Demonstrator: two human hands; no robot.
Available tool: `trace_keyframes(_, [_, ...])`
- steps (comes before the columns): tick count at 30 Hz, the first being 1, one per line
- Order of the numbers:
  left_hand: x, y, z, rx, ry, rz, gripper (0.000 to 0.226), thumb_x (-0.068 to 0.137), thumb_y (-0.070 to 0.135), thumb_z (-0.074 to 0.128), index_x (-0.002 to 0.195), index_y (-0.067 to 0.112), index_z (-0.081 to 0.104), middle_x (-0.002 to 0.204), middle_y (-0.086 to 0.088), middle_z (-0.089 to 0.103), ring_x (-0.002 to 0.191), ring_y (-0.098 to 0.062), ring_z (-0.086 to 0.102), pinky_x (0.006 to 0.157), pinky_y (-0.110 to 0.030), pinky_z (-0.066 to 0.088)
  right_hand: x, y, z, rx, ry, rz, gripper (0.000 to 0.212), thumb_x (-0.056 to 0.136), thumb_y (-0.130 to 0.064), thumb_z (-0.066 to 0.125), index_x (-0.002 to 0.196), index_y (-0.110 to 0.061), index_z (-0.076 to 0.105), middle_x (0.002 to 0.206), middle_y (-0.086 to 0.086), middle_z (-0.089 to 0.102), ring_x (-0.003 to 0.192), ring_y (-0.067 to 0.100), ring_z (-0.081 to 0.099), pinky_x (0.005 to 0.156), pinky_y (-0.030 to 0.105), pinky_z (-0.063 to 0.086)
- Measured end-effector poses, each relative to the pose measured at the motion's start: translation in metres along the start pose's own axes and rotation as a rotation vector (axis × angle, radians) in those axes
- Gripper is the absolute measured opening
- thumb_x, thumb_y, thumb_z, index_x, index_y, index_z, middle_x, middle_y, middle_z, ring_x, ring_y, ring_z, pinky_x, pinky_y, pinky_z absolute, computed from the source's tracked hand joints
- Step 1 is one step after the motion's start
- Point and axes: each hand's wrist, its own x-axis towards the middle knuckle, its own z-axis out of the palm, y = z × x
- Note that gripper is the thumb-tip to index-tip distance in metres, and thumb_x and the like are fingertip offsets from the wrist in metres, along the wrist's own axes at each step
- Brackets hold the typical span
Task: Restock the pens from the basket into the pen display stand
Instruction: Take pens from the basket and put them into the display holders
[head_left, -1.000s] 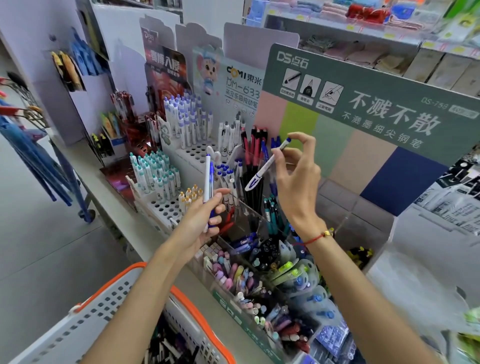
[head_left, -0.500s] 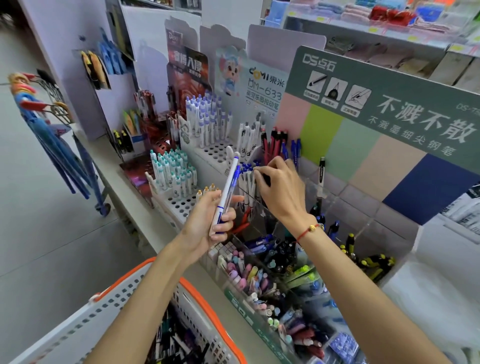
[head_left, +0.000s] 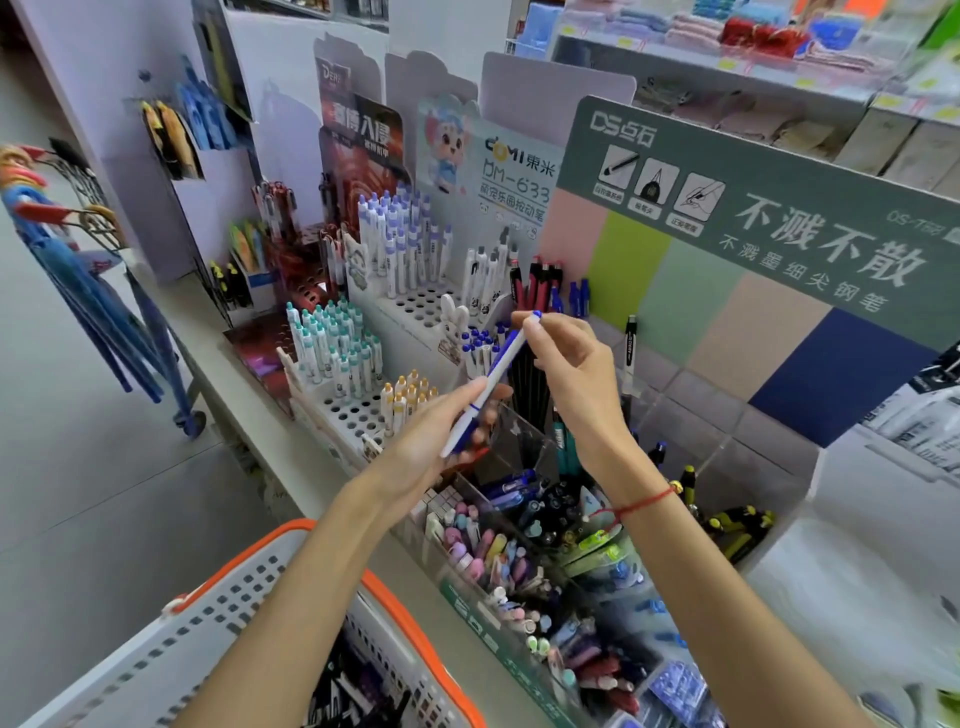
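At the centre of the frame a slim white-and-blue plastic pen (head_left: 488, 385) slants from lower left to upper right, held at both ends. The left hand (head_left: 431, 447) curls its fingers round the lower barrel, and the right hand (head_left: 574, 374) pinches the top end. Behind them stands the clear acrylic pen display stand (head_left: 524, 441) with upright pens. The grey, orange-rimmed plastic basket (head_left: 218, 623) fills the lower left.
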Motion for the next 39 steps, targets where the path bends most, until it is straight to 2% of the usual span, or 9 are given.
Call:
trace_keyframes(5, [0.004, 0.004, -0.008, -0.053, 0.144, 0.027, 0.021, 0.103, 0.024, 0.042, 0.096, 0.015, 0.060, 0.091, -0.003, 0.059, 0.063, -0.002, 0.053, 0.044, -0.014, 0.037, 0.007, 0.000, -0.002, 0.375, 0.358, 0.049, 0.014, 0.098, -0.018, 0.056, 0.101, -0.017, 0.070, 0.090, 0.002, 0.066, 0.071, 0.005, 0.059, 0.067, 0.016, 0.050])
trace_keyframes(9, [-0.001, -0.002, -0.019, -0.097, 0.223, -0.014, 0.019, 0.103, 0.021, 0.043, 0.111, 0.012, 0.059, 0.097, 0.003, 0.071, 0.073, -0.004, 0.067, 0.052, -0.016, 0.051, 0.016, 0.010, -0.006, -0.106, 0.422, -0.180, 0.025, 0.099, -0.022, 0.053, 0.114, -0.008, 0.068, 0.099, 0.003, 0.071, 0.083, 0.011, 0.067, 0.078, 0.033, 0.058])
trace_keyframes(13, [-0.003, -0.006, -0.024, -0.184, 0.225, -0.041, 0.018, 0.103, 0.015, 0.043, 0.113, 0.009, 0.058, 0.095, -0.001, 0.072, 0.073, -0.009, 0.070, 0.060, -0.022, 0.057, 0.017, 0.023, 0.002, -0.491, 0.290, -0.423, 0.030, 0.099, -0.013, 0.054, 0.128, -0.007, 0.059, 0.103, 0.004, 0.071, 0.083, 0.010, 0.064, 0.078, 0.021, 0.053])
trace_keyframes(17, [-0.006, -0.007, -0.029, -0.172, 0.209, -0.049, 0.019, 0.103, 0.014, 0.044, 0.114, 0.010, 0.059, 0.098, -0.001, 0.074, 0.080, -0.011, 0.071, 0.065, -0.023, 0.059, 0.016, 0.032, 0.010, -0.596, 0.200, -0.542, 0.028, 0.099, -0.012, 0.055, 0.125, -0.007, 0.061, 0.106, 0.007, 0.072, 0.086, 0.012, 0.067, 0.076, 0.028, 0.056])
trace_keyframes(23, [-0.011, -0.005, -0.044, -0.165, 0.215, -0.033, 0.026, 0.102, 0.016, 0.044, 0.122, 0.008, 0.058, 0.103, -0.003, 0.074, 0.083, -0.012, 0.071, 0.070, -0.025, 0.060, 0.025, 0.024, 0.002, -0.574, 0.334, -0.615, 0.029, 0.101, -0.014, 0.051, 0.127, -0.004, 0.060, 0.107, 0.008, 0.070, 0.079, 0.004, 0.058, 0.072, 0.017, 0.050])
trace_keyframes(27, [-0.010, -0.005, -0.042, -0.190, 0.196, -0.034, 0.026, 0.102, 0.016, 0.045, 0.123, 0.007, 0.058, 0.102, -0.003, 0.074, 0.085, -0.013, 0.072, 0.073, -0.028, 0.060, 0.020, 0.034, 0.011, -0.702, 0.117, -0.512, 0.025, 0.096, -0.012, 0.059, 0.121, -0.007, 0.057, 0.088, 0.006, 0.072, 0.066, 0.019, 0.067, 0.058, 0.037, 0.058])
trace_keyframes(31, [-0.009, -0.004, -0.036, -0.155, 0.182, -0.033, 0.022, 0.100, 0.016, 0.048, 0.118, 0.010, 0.060, 0.101, -0.001, 0.075, 0.089, -0.014, 0.071, 0.075, -0.029, 0.058, 0.014, 0.047, 0.015, -0.827, 0.016, -0.445, 0.011, 0.094, -0.016, 0.062, 0.102, -0.010, 0.064, 0.090, 0.003, 0.071, 0.078, 0.020, 0.067, 0.060, 0.040, 0.056])
trace_keyframes(35, [-0.008, -0.004, -0.030, -0.124, 0.196, -0.017, 0.017, 0.098, 0.016, 0.052, 0.111, 0.015, 0.063, 0.101, 0.002, 0.075, 0.091, -0.012, 0.071, 0.079, -0.029, 0.054, 0.011, 0.039, 0.018, -0.871, -0.002, -0.444, 0.020, 0.097, -0.016, 0.057, 0.111, -0.008, 0.069, 0.107, 0.005, 0.065, 0.098, 0.022, 0.057, 0.069, 0.033, 0.052])
trace_keyframes(39, [-0.005, -0.002, -0.016, 0.027, 0.182, 0.007, 0.018, 0.098, 0.018, 0.054, 0.113, 0.018, 0.063, 0.105, 0.005, 0.072, 0.097, -0.009, 0.067, 0.079, -0.022, 0.054, 0.000, 0.008, 0.014, -0.446, -0.006, -0.129, 0.029, 0.100, -0.030, 0.050, 0.123, -0.015, 0.060, 0.105, -0.008, 0.063, 0.091, 0.001, 0.058, 0.079, 0.012, 0.046])
